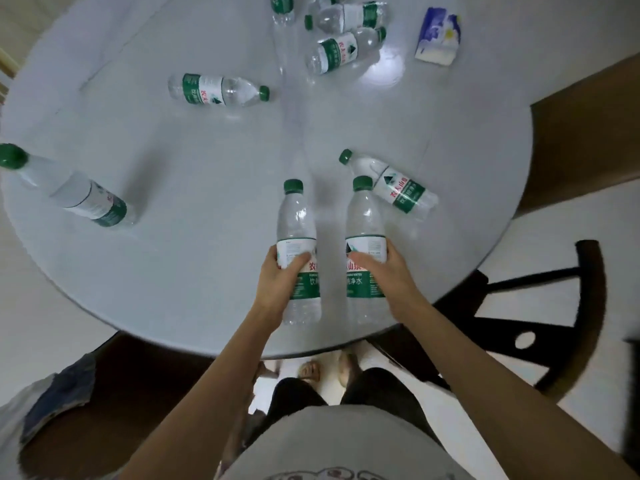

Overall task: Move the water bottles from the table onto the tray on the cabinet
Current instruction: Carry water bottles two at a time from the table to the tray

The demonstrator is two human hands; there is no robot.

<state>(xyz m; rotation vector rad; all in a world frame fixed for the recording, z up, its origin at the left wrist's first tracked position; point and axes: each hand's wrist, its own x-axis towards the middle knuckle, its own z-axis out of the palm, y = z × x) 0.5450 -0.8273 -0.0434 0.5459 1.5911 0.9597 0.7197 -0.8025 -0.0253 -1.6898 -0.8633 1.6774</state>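
Clear water bottles with green caps and green labels are spread over a round white table [194,258]. My left hand [280,275] grips one upright bottle [297,223] around its label near the table's front edge. My right hand [388,271] grips a second upright bottle [363,220] beside it. A bottle [394,185] lies on its side just behind the right one. Another [218,90] lies further back, one [69,188] stands at the left edge, and several [343,50] cluster at the far side. No tray or cabinet is in view.
A blue and white tissue pack [438,38] lies at the table's far right. A dark wooden chair [540,327] stands to the right of the table, another chair with cloth [59,400] on it at the lower left. My legs and feet show below the table edge.
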